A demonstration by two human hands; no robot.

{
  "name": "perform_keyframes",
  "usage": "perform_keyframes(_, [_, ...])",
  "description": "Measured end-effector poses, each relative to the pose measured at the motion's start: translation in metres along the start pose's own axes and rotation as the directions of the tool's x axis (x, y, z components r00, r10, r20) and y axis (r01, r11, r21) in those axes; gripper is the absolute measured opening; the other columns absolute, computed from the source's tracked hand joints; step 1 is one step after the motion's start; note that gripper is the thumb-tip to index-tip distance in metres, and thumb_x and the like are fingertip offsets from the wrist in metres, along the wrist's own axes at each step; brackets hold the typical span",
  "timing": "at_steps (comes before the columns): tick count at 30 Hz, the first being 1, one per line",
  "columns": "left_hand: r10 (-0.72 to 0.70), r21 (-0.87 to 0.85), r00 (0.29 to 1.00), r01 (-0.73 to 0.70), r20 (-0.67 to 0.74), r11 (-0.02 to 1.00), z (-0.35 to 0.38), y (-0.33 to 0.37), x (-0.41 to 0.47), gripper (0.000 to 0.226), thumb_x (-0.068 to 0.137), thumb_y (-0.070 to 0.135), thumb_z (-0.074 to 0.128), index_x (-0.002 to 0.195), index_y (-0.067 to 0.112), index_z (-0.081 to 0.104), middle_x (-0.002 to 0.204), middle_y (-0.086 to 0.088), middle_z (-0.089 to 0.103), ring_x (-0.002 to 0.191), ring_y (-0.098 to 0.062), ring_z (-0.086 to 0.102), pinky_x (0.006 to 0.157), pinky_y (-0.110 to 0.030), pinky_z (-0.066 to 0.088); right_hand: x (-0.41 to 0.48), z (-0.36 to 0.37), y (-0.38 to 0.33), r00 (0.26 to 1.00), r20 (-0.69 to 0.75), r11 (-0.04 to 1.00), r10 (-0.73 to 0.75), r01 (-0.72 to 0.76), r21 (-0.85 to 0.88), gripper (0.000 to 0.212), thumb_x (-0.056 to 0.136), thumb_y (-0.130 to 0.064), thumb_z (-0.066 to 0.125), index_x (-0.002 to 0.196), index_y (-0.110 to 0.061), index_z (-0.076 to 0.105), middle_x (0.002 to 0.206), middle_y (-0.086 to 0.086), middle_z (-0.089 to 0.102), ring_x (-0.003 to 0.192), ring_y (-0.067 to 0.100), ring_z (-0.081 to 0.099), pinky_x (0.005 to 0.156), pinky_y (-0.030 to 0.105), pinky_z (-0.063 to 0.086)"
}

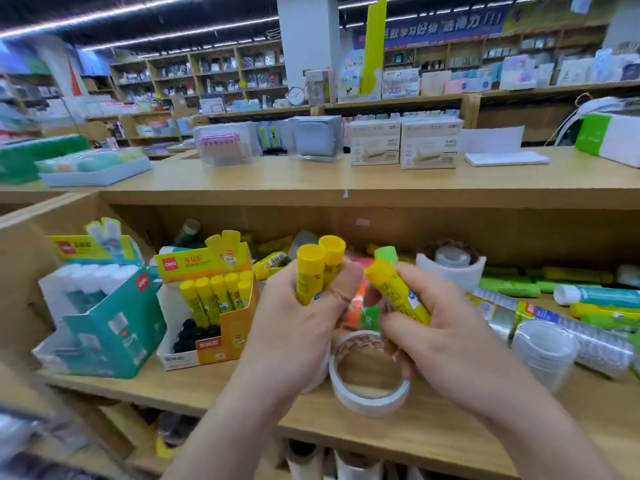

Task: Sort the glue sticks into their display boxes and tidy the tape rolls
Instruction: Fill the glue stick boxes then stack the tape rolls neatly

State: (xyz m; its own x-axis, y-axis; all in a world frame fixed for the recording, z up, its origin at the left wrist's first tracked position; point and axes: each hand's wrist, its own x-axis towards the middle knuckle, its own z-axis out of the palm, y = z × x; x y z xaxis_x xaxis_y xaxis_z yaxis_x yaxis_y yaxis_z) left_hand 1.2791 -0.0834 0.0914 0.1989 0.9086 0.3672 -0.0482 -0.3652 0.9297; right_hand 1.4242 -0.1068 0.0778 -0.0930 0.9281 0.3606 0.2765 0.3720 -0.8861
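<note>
Left hand [301, 323] grips two yellow glue sticks [310, 275]; right hand [450, 334] grips a third glue stick [394, 292], both over the shelf [173, 393]. Advisable: seat them caps-up in the orange display box [239, 327] at left; tape roll [370, 400] lies beneath.

The shelf [214, 393] is pale wood, matt, with a fine grain. The yellow glue sticks [313, 271] in the left hand [301, 323] are smooth plastic with faintly shiny caps and glossy labels; the glue stick [394, 289] in the right hand [450, 344] looks the same. The white tape roll [369, 401] is matt and paper-like on a printed card core. The orange display box [239, 330] and teal display box [114, 341] are printed card with a slight sheen. The wrapped tape rolls [595, 348] lie in glossy clear film.
</note>
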Motion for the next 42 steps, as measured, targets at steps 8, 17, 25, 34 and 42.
perform_keyframes(8, [-0.089,0.029,0.991,0.092,-0.095,0.995,-0.057,-0.009,-0.026,0.028,0.070,0.032,0.065,0.088,0.011,0.071,0.053,0.012,0.059,0.047,0.002,0.052,0.046,-0.003,0.035,0.003,0.040,-0.012,0.875,0.483,0.988,0.011,-0.085,0.131,0.019,0.075,-0.005,0.053,0.077,-0.022,0.060,0.063,-0.011,0.053,0.052,0.004,0.046,0.048,0.015,0.037])
perform_keyframes(17, [-0.070,-0.037,0.954,0.062,-0.290,0.997,-0.145,-0.023,-0.042,0.020,0.070,0.034,0.077,0.088,0.026,0.073,0.072,-0.003,0.066,0.058,-0.015,0.052,0.050,-0.021,0.041,0.022,0.109,-0.012,0.960,0.234,0.941,0.153,-0.214,0.262,0.014,0.086,-0.038,0.060,0.097,-0.033,0.066,0.072,-0.005,0.061,0.051,0.008,0.056,0.041,0.016,0.039])
perform_keyframes(25, [-0.101,0.430,0.983,0.157,-0.152,0.889,-0.210,-0.054,-0.044,0.019,0.088,0.023,0.066,0.096,0.040,0.065,0.085,0.020,0.067,0.080,-0.001,0.060,0.071,-0.016,0.045,0.049,0.137,-0.019,0.955,-0.002,0.953,0.297,-0.296,0.066,0.037,0.100,-0.031,0.041,0.076,-0.011,0.061,0.066,0.008,0.039,0.056,0.017,0.036,0.058,0.035,0.030])
perform_keyframes(34, [-0.169,0.675,0.983,0.172,-0.070,0.717,-0.233,-0.087,-0.044,0.022,0.091,0.035,0.059,0.110,0.045,0.055,0.080,0.022,0.062,0.076,-0.005,0.057,0.063,-0.016,0.041,0.089,0.182,-0.009,0.994,-0.039,0.892,-0.107,0.078,-0.445,0.018,0.083,-0.023,0.073,0.098,-0.033,0.070,0.094,-0.010,0.062,0.085,0.012,0.061,0.083,0.040,0.051])
perform_keyframes(42, [-0.167,0.669,0.985,0.148,-0.036,0.729,-0.234,-0.094,-0.045,0.030,0.091,0.029,0.059,0.117,0.040,0.052,0.087,0.013,0.063,0.080,-0.010,0.059,0.068,-0.024,0.043,0.122,0.220,0.005,0.958,0.136,0.660,-0.254,0.274,-0.700,0.033,0.076,-0.012,0.077,0.108,-0.013,0.067,0.101,0.006,0.068,0.092,0.029,0.063,0.080,0.039,0.052])
